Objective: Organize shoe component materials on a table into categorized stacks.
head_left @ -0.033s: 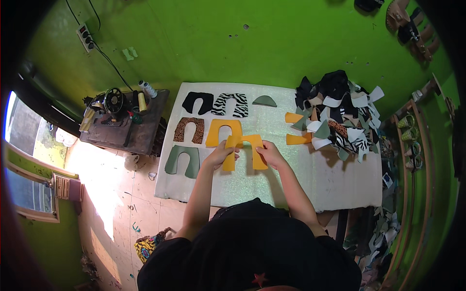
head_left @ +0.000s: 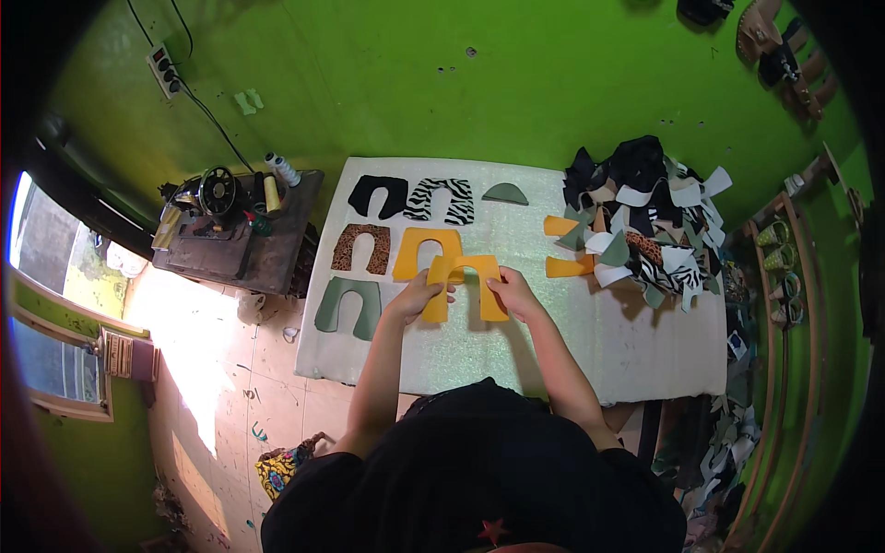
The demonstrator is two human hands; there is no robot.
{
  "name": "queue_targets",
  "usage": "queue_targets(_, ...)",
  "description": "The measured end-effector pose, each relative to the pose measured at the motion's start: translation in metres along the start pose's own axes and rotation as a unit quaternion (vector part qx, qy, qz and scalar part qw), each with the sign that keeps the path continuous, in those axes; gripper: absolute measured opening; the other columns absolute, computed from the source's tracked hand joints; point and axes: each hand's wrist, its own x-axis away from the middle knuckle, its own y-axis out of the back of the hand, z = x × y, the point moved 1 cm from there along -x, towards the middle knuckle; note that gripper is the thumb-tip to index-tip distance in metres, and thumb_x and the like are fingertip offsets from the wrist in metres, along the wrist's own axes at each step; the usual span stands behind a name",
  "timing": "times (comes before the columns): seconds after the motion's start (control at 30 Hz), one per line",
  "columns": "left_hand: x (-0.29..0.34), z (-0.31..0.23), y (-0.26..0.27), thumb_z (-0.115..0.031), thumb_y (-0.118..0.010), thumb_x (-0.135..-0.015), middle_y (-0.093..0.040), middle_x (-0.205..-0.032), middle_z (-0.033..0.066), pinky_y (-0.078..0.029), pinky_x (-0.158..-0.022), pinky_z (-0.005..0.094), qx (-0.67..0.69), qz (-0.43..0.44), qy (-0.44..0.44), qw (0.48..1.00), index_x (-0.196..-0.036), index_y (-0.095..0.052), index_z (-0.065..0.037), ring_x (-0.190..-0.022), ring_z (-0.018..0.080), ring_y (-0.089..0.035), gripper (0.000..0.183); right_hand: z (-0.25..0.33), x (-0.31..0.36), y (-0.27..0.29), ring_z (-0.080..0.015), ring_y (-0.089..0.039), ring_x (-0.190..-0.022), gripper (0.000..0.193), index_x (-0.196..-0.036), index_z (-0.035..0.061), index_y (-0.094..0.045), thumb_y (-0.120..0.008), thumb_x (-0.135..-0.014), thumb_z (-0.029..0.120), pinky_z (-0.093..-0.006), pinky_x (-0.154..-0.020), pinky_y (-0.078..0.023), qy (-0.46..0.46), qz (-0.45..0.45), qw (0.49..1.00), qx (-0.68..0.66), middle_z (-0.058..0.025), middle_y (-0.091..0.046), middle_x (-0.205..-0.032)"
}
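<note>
My left hand [head_left: 419, 297] and my right hand [head_left: 514, 293] hold a yellow U-shaped cut piece [head_left: 492, 293] by its two legs, above the table, its arch pointing away from me. Just beyond it, partly covered, lies another yellow U-shaped piece [head_left: 408, 260]. More arch-shaped pieces are laid out at the left: a black one [head_left: 359, 199], a zebra-striped one [head_left: 419, 200], a leopard-spotted one [head_left: 347, 251] and a grey-green one [head_left: 366, 318]. A grey-green half-moon piece [head_left: 506, 194] rests farther back.
A heap of mixed scraps [head_left: 645, 221] covers the right back of the pale table [head_left: 572, 346]. At the left stands a sewing machine [head_left: 218, 194] on a dark stand [head_left: 267, 244], with thread cones [head_left: 283, 170]. Sandals [head_left: 779, 244] hang on a wooden rack [head_left: 793, 359] at right.
</note>
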Motion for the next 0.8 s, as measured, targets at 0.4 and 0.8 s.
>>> queue_targets(0.4,-0.051,0.0,0.093,-0.002,-0.059,-0.077,-0.059,-0.094,0.0123,-0.052,-0.069,0.0319,-0.232,-0.203,-0.039,0.951,-0.106,-0.05,0.004,-0.078,0.0221,-0.061,0.032,-0.002,-0.103,-0.042,-0.0158,-0.055,-0.064,0.021,-0.092,-0.0001,-0.059,-0.061,-0.077,0.014,-0.0285,-0.062,-0.045,0.053,-0.142,0.969,0.194,-0.0065,-0.059,-0.071)
queue_targets(0.8,-0.061,0.009,0.099,-0.011,-0.068,-0.067,-0.061,-0.086,0.0208,-0.046,-0.074,0.0386,-0.371,-0.273,-0.143,0.876,-0.099,-0.054,0.002,-0.084,0.0328,-0.059,0.037,-0.024,-0.115,-0.057,-0.0173,-0.053,-0.059,0.02,-0.086,-0.0002,-0.058,-0.066,-0.071,0.009,-0.0303,-0.06,-0.045,0.118,-0.237,0.936,0.231,-0.0067,-0.056,-0.065)
